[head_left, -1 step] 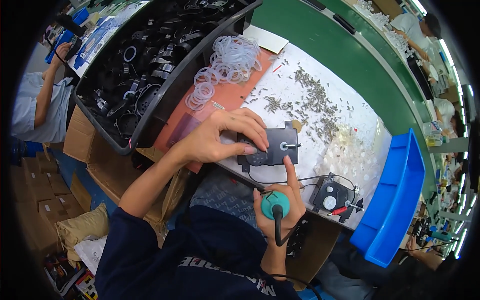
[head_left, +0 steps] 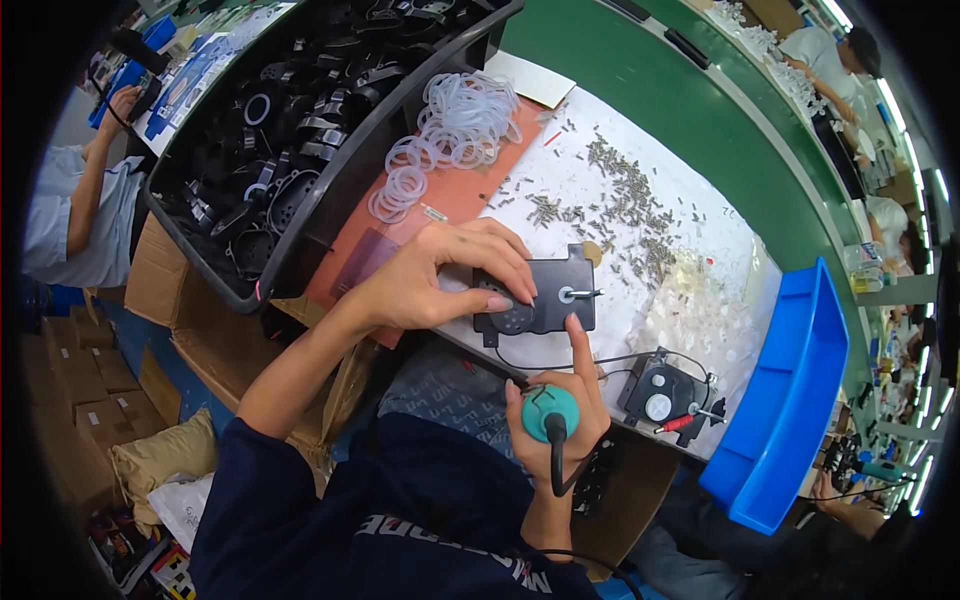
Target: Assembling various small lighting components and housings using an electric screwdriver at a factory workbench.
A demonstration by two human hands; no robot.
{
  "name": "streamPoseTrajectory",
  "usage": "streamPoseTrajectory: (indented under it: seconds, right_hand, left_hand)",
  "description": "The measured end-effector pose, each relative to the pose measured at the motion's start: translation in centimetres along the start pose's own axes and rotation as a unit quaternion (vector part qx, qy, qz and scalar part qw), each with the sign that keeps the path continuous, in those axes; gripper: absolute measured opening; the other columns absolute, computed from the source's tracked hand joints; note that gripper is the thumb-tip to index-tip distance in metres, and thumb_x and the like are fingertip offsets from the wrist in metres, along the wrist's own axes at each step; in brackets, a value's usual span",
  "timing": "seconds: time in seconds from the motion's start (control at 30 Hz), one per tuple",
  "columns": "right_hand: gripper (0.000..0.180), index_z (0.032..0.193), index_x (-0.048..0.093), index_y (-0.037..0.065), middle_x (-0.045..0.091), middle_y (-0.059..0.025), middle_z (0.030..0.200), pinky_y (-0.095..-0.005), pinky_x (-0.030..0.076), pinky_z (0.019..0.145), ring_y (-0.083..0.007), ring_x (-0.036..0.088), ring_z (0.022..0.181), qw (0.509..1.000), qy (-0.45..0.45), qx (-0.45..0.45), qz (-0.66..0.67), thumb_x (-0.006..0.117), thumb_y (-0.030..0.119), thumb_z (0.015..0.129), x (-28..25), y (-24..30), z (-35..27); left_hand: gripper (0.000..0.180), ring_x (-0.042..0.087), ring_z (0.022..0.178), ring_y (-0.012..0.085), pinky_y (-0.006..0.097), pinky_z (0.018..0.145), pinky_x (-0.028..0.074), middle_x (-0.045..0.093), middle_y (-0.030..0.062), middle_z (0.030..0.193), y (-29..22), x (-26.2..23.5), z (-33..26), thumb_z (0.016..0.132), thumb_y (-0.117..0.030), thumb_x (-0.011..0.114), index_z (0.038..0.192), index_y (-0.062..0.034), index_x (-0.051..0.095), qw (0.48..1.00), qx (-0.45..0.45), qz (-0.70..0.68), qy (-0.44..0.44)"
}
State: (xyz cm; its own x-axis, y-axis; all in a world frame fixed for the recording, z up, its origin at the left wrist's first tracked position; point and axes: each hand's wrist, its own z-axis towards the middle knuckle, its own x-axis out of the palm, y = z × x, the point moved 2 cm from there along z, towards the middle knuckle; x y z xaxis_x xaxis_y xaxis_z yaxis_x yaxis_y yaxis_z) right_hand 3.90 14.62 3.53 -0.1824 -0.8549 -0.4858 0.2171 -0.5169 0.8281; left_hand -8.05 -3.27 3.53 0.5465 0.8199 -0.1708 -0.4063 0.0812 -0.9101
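Note:
On the white work surface lies a flat black plastic housing point(head_left: 553, 285) with a round perforated part at its left end and a metal shaft point(head_left: 580, 293) standing out of it. My left hand point(head_left: 425, 275) grips its left end, thumb and fingers closed over the round part. My right hand point(head_left: 562, 430) is wrapped round a teal corded electric screwdriver point(head_left: 550, 412), its index finger stretched to the housing's near edge. The tool's tip is hidden. A thin black cable runs from the housing toward a second black unit point(head_left: 664, 392) with white discs and a red plug.
A black crate point(head_left: 270, 250) of black parts stands at left, beside clear rings point(head_left: 465, 120) on an orange mat point(head_left: 355, 235). Small screws point(head_left: 625, 185) and a bag of white pieces point(head_left: 690, 310) lie beyond my hands. A blue bin point(head_left: 780, 400) is at right; co-workers sit around.

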Motion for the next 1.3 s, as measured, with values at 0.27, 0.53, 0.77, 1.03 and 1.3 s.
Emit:
streamPoseTrajectory:
  seconds: [0.27, 0.53, 0.77, 1.03, 1.3]
  right_hand:
    - [0.02, 0.076, 0.06, 0.001, 0.053, -0.0294, 0.128, -0.035, 0.05, 0.082, -0.0325, 0.064, 0.1, 0.999, -0.006, 0.0, 0.032, 0.075, 0.004, 0.064, 0.1, -0.1, -0.1]
    - [0.018, 0.076, 0.06, 0.001, 0.05, -0.0301, 0.131, -0.028, 0.05, 0.07, -0.0235, 0.066, 0.081, 0.998, -0.007, 0.007, 0.057, 0.074, 0.003, 0.066, -0.7, -0.1, -0.6]
    - [0.025, 0.09, 0.051, 0.0, 0.064, -0.0247, 0.089, -0.0307, 0.055, 0.064, -0.0188, 0.063, 0.056, 0.953, -0.067, -0.012, 0.297, 0.068, 0.013, 0.076, -5.9, 2.7, -1.6]
    - [0.019, 0.088, 0.043, -0.001, 0.02, -0.0356, 0.146, -0.024, 0.041, 0.045, -0.014, 0.053, 0.046, 0.928, -0.204, -0.197, 0.242, 0.052, 0.015, 0.083, -10.8, 7.2, 2.2]
    - [0.019, 0.097, 0.045, -0.002, 0.02, -0.0312, 0.148, -0.0261, 0.041, 0.051, -0.0147, 0.054, 0.051, 0.913, -0.166, -0.264, 0.264, 0.05, 0.014, 0.088, -10.1, 8.9, 6.1]
  left_hand:
    - [0.025, 0.059, 0.108, 0.0248, 0.034, 0.091, 0.046, 0.061, 0.0122, 0.117, 0.1, 0.3, -0.8, 0.071, 0.003, 0.066, 0.095, -0.0027, 0.07, 0.997, -0.058, -0.02, -0.043]
    - [0.026, 0.058, 0.109, 0.0246, 0.034, 0.091, 0.046, 0.06, 0.0112, 0.119, -0.9, 0.8, -0.6, 0.071, 0.003, 0.066, 0.096, -0.0029, 0.069, 0.996, -0.052, 0.033, -0.063]
    - [0.026, 0.064, 0.094, 0.0195, 0.032, 0.078, 0.05, 0.069, 0.01, 0.096, -0.8, 0.5, 7.7, 0.077, -0.008, 0.064, 0.102, -0.0031, 0.067, 0.985, -0.042, 0.124, -0.111]
    - [0.034, 0.063, 0.084, 0.0272, 0.037, 0.076, 0.049, 0.067, 0.0096, 0.084, 8.0, 3.2, 14.1, 0.063, -0.023, 0.079, 0.094, -0.0127, 0.072, 0.941, 0.041, 0.335, -0.001]
    - [0.017, 0.062, 0.084, 0.0206, 0.033, 0.077, 0.048, 0.066, 0.007, 0.087, 7.1, 1.7, 13.9, 0.071, -0.016, 0.077, 0.083, -0.0049, 0.07, 0.983, -0.026, 0.181, -0.01]
